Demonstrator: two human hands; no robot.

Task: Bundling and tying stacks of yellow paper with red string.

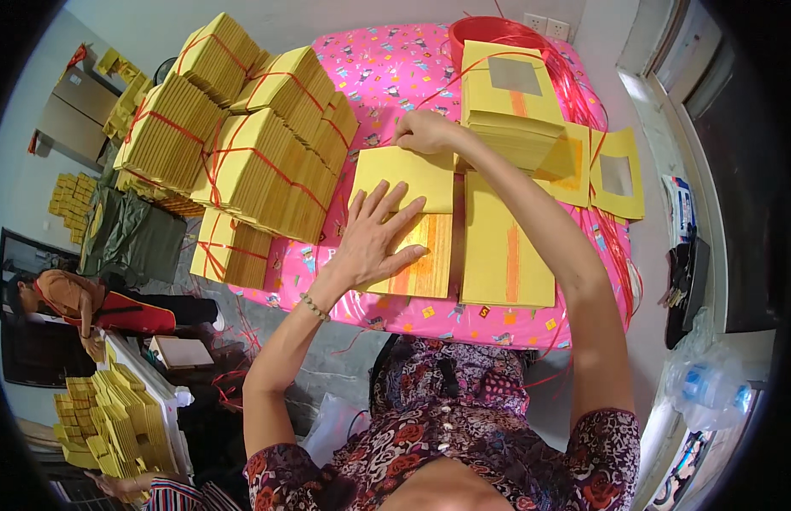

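Note:
My left hand (374, 238) lies flat with spread fingers on a stack of yellow paper (434, 268) printed with an orange-gold patch. A plain yellow sheet (412, 183) covers the far part of that stack, under my fingertips. At the sheet's far edge, my right hand (427, 132) is closed with curled fingers; what it grips is hidden. A second yellow stack with an orange stripe (506, 255) lies just right of the first, beneath my right forearm. Beyond it stands a taller yellow pile (510, 106), its top piece carrying a grey rectangle.
Yellow bundles tied with red cord (170, 128) are heaped at the left of the pink patterned tablecloth (378, 68). Loose red strips (574, 81) trail from a red basin (498, 32) down the right side. Two other people work at a table (178, 417) at lower left.

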